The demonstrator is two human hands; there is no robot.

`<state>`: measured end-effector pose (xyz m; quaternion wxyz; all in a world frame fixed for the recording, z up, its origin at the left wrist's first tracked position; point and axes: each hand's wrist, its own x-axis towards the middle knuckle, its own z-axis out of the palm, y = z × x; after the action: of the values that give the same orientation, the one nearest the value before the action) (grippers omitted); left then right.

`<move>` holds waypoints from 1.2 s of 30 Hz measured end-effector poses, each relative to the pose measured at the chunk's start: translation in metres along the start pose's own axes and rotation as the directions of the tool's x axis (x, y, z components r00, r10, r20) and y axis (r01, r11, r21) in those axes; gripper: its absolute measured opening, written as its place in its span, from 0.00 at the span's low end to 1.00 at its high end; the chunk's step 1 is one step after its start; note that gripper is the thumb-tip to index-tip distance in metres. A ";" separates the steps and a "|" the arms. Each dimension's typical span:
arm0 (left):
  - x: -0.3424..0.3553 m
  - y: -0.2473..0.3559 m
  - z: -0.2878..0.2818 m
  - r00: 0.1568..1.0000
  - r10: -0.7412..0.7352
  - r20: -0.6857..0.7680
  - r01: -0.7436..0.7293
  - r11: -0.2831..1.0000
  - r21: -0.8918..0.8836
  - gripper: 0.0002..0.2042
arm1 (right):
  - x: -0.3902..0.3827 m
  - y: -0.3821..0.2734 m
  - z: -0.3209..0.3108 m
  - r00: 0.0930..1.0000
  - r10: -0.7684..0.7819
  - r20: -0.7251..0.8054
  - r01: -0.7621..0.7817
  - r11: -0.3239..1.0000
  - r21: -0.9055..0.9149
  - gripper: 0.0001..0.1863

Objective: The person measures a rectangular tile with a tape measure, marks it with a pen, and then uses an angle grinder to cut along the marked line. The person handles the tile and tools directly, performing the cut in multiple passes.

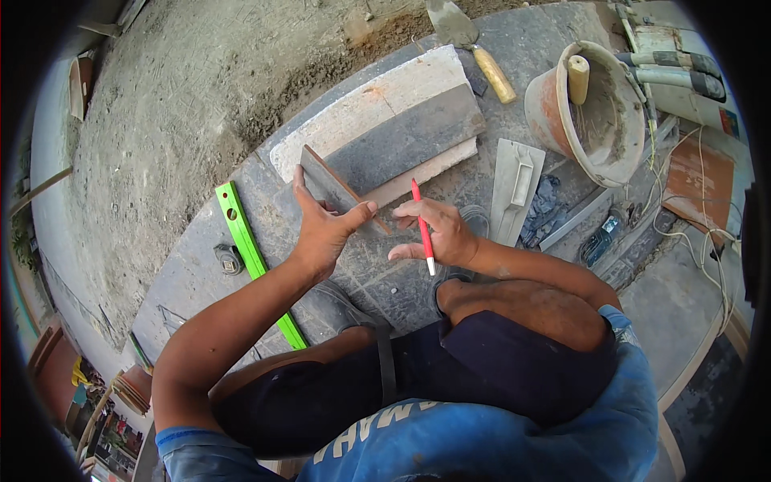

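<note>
My left hand point(321, 237) grips a narrow strip of tile point(331, 185) between thumb and fingers; the strip has a grey face and a brown edge, and stands tilted on its side. A red pen point(423, 225) with a white end lies across the fingers of my right hand point(450, 229), its dark tip pointing away from me. Just beyond both hands, a dark grey tile piece point(414, 132) rests against a long pale slab point(377, 95), with another pale strip along its near side. The left hand's tile touches or overlaps the near left end of these pieces; which, I cannot tell.
Left are a green spirit level point(247, 245) and a tape measure point(229, 259). Right are a plastering trowel point(516, 193), a mortar-stained bucket point(551, 112), crumpled plastic point(546, 207), a blue tool point(601, 241) and loose cables point(692, 251). A wooden-handled trowel point(491, 72) lies beyond; rough soil point(177, 120) borders the paving.
</note>
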<state>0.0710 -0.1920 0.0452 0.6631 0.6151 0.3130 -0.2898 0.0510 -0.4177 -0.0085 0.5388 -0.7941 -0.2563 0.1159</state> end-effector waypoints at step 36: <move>0.044 0.027 -0.150 0.917 -0.131 0.378 0.068 0.982 0.176 0.12 | 0.031 0.044 -0.015 0.987 -0.095 0.130 0.127 0.956 -0.264 0.35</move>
<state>0.1114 -0.0399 0.0212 0.6451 0.5798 0.1825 -0.4631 0.0960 -0.4259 -0.0401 0.4146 -0.8367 -0.3449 0.0953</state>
